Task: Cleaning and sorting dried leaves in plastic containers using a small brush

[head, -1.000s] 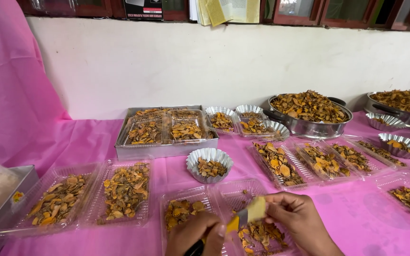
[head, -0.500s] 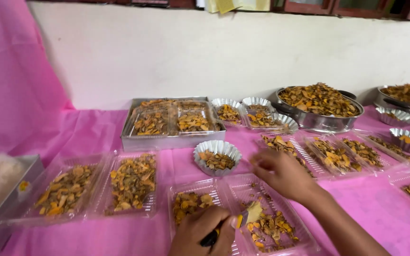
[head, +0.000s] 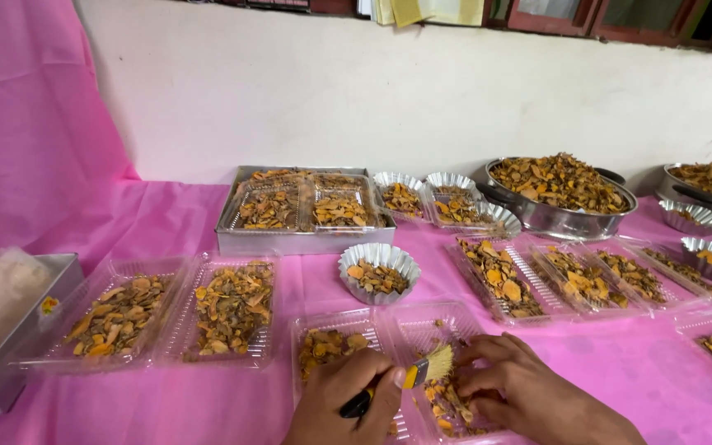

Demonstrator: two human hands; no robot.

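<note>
Left hand (head: 348, 400) grips a small brush (head: 409, 377) over an open clear box (head: 409, 330) of dried orange-brown pieces.

The brush has a dark handle, a yellow band and pale bristles; the left hand's grip is clenched around the handle, bristles pointing up and right above the box's right half. The right hand (head: 508, 391) rests on that same half, fingers curled onto the pieces just beside the bristles; whether its grip holds anything I cannot tell. The box lies at the near edge of the pink-covered worktop (head: 644, 371). Just behind it stands a fluted foil cup (head: 379, 268) with a few pieces. To the left lies another open box (head: 183, 309), filled. Further back sit a steel tray (head: 302, 239) holding packed boxes and a big steel bowl (head: 562, 216) heaped with the same pieces.
</note>
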